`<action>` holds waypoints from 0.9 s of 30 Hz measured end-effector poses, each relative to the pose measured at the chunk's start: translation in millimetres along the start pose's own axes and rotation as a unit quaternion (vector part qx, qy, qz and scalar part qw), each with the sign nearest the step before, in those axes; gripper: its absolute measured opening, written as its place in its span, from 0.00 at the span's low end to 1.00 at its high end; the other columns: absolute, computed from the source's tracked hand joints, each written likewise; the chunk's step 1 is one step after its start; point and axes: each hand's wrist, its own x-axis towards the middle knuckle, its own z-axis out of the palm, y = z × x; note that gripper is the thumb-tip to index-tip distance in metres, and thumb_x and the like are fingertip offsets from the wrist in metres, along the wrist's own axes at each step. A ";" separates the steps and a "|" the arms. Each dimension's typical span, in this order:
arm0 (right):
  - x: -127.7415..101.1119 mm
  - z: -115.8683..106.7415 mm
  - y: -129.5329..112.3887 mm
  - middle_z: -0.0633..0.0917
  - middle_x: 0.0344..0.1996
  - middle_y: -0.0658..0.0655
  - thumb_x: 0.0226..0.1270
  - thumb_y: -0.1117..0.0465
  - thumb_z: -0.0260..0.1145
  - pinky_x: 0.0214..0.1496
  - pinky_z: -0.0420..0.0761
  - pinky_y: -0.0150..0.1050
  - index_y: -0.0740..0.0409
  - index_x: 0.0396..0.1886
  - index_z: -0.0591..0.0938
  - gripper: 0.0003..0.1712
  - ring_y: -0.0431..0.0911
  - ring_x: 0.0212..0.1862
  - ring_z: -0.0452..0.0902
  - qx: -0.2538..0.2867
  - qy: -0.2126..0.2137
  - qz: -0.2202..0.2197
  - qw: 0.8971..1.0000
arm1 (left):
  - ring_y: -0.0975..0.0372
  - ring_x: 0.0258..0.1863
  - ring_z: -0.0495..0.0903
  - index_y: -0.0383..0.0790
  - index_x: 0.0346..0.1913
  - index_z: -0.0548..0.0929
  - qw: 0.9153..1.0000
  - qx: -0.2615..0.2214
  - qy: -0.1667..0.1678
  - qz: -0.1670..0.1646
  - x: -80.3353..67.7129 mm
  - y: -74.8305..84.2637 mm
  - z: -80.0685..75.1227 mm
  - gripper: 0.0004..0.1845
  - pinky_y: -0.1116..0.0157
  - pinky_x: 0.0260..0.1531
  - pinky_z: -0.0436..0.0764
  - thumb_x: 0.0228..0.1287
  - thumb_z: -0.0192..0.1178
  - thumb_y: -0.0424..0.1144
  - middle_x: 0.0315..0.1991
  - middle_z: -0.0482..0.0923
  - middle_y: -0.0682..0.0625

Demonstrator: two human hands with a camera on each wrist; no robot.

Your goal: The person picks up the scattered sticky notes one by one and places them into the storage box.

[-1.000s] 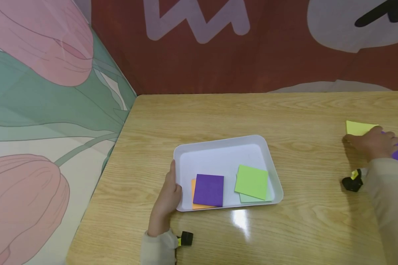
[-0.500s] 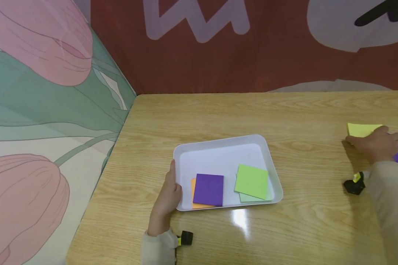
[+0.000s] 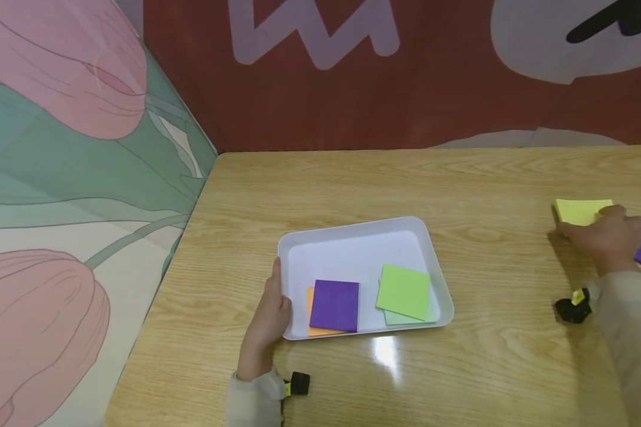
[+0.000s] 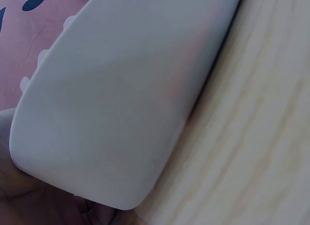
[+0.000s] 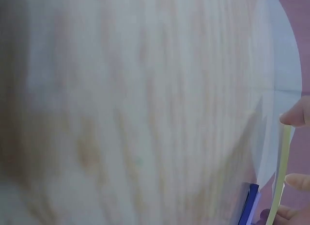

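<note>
Four notes [image 3: 335, 305] in tray [image 3: 352, 237] — left hand [image 3: 269, 317] steadying

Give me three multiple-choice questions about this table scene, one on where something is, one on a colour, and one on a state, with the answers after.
1. Where does the left hand rest?
A. On the white tray's left rim
B. On the yellow pad
C. Flat on the wall

2. What colour is the pad lying on the orange pad in the tray?
A. Yellow
B. Purple
C. Red

3. How is the yellow pad at the right?
A. Inside the tray
B. Untouched
C. Gripped by the right hand

Answers: 1 A, the hand lies against the tray's edge. 2 B, the purple pad covers most of it. 3 C, the fingers curl round it.
</note>
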 end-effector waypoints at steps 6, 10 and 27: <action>-4.2 1.4 -3.0 0.49 0.46 0.85 0.51 0.43 0.56 0.39 0.55 0.59 0.82 0.53 0.49 0.49 0.72 0.49 0.44 0.004 0.010 0.000 1.000 | 0.47 0.61 0.46 0.26 0.64 0.35 1.000 -0.003 -0.001 -0.001 -0.2 1.2 -0.2 0.36 0.54 0.58 0.47 0.50 0.34 0.18 0.60 0.44 0.28; -6.7 1.8 -4.6 0.48 0.47 0.84 0.52 0.42 0.55 0.39 0.55 0.59 0.82 0.53 0.49 0.50 0.72 0.50 0.43 0.005 0.010 0.005 1.000 | 0.47 0.61 0.47 0.26 0.64 0.35 1.000 0.000 -0.001 0.001 -0.7 2.1 -0.5 0.36 0.54 0.58 0.47 0.50 0.34 0.18 0.60 0.45 0.27; -13.5 3.3 -9.4 0.49 0.48 0.84 0.50 0.41 0.57 0.44 0.52 0.59 0.82 0.52 0.53 0.50 0.71 0.52 0.41 0.027 0.027 -0.026 0.999 | 0.50 0.62 0.43 0.27 0.64 0.34 1.000 -0.006 -0.004 -0.010 -0.4 1.9 -0.6 0.36 0.56 0.59 0.45 0.50 0.33 0.19 0.62 0.40 0.29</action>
